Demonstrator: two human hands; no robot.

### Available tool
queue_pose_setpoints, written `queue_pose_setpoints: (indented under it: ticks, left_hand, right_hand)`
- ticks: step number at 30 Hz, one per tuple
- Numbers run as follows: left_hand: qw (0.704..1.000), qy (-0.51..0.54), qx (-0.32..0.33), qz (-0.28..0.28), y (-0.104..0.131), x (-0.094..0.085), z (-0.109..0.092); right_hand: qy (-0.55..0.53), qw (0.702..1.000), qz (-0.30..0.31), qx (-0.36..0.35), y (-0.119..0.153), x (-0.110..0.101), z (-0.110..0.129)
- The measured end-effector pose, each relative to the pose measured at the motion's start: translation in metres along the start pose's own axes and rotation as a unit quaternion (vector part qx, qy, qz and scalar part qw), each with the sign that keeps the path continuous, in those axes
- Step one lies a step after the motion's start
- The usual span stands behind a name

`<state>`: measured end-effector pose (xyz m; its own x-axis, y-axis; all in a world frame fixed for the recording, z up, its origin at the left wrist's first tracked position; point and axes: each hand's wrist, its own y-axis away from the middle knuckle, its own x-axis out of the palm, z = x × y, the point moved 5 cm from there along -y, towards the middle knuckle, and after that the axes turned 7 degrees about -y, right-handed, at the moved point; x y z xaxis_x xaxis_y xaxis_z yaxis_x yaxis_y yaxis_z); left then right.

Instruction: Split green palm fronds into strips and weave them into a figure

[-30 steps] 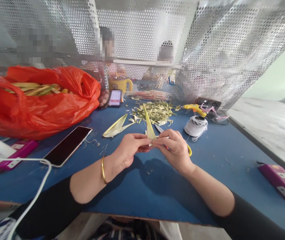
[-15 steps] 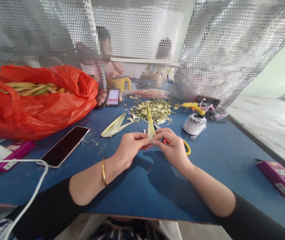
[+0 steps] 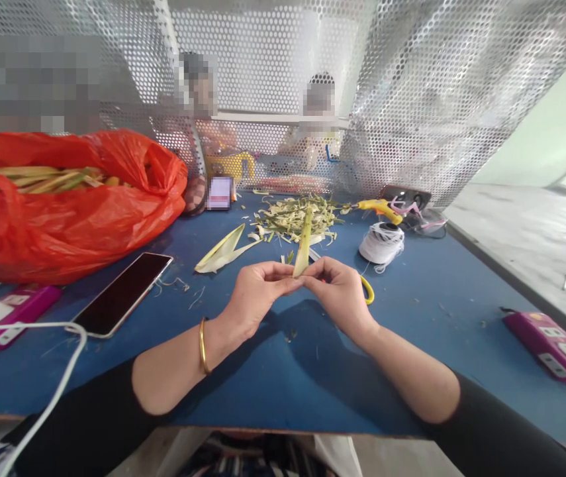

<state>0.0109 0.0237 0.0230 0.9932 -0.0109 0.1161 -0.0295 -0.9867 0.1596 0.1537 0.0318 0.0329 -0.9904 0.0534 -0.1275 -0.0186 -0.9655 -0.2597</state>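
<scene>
**Fingertip pinch, front and centre**

Underneath, a flat blue tabletop, giving one surface to work over. At far left, a bulky red plastic bag, mouth open on long yellow-green strips, likely for easy access. Near the middle, held close together just above the surface: bare left hand and bare right hand, thumbs and forefingers closed at the tips, with no gap visible. Beyond, a loose heap of thin green-and-cream plant cuttings, seemingly pushed back to free the near space. Left of the hands, a black-screened flat phone. Right, a white wound spool of thread, apart from the fingers. Partly hidden behind the right hand, yellow-handled scissors, probably for quick reach. Gripped at the base by both sets of fingers, tip pointing away: a pale green, tapering leaf piece, probably so pinched for steadiness.
</scene>
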Motion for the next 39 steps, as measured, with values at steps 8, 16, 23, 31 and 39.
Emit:
queue_pose_setpoints:
  ticks: [8,16,23,31,39]
  left_hand:
    - [0.999,0.039,-0.01,-0.02,-0.003,-0.001,0.005]
    - [0.999,0.015,-0.007,-0.049,-0.006,-0.007,0.001]
    - [0.995,0.07,-0.074,-0.016,-0.007,-0.008,0.003]
    - [0.992,0.075,-0.101,0.024,-0.005,-0.004,0.006]
    - [0.998,0.068,-0.01,0.001,-0.003,-0.003,0.004]
  right_hand:
    - [-0.119,0.991,0.008,0.067,-0.002,0.004,-0.004]
    - [-0.041,0.997,0.04,-0.053,-0.001,0.004,0.0]
    - [0.203,0.911,0.102,-0.343,0.009,0.005,0.026]
    - [0.223,0.887,0.1,-0.392,0.011,0.005,0.029]
    - [0.172,0.957,0.054,-0.225,0.003,0.002,0.018]
